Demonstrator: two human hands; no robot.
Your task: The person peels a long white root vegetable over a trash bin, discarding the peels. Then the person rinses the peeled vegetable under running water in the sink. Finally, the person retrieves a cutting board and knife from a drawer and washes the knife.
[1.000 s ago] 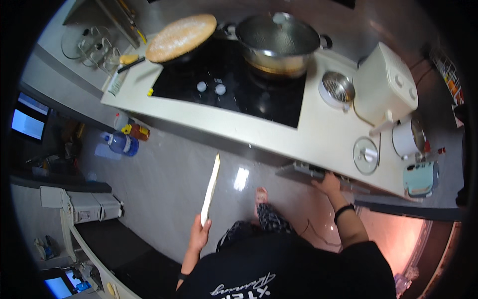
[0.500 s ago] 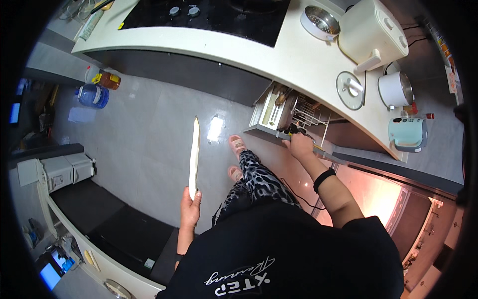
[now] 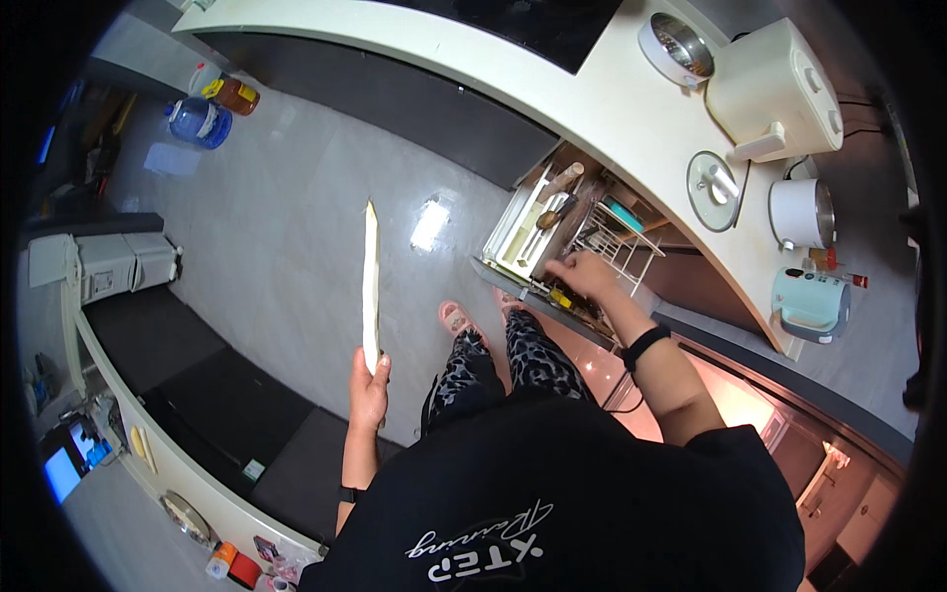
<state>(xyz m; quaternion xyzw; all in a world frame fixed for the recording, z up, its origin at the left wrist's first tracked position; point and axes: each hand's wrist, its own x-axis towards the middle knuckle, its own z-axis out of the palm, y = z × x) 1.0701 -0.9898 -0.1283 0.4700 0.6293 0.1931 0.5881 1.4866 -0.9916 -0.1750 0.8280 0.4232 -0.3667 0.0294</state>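
My left hand (image 3: 369, 390) is closed around the lower end of a long white peeled root (image 3: 371, 286), which looks like a yam and stands out over the floor. To the right, my right hand (image 3: 584, 275) hovers over a pulled-out drawer (image 3: 523, 286) with its fingers loosely apart and nothing visible in them. Inside the drawer lie a wooden rolling pin (image 3: 562, 182), several utensils (image 3: 548, 219) in a white divider tray (image 3: 525, 225), and a white wire rack (image 3: 619, 247). Something with a yellow handle (image 3: 560, 298) lies near the drawer front, partly hidden by my hand.
Above the drawer, the counter (image 3: 631, 128) bears a glass lid (image 3: 714, 191), a steel strainer pot (image 3: 677, 47), a cream air fryer (image 3: 774, 94), a white pot (image 3: 801, 213) and a mint appliance (image 3: 811, 304). Bottles (image 3: 200, 122) stand on the floor at far left.
My right hand has let go of the drawer's front and moved over its inside; the drawer shows more of its contents. My feet have shifted. The left hand still holds the root.
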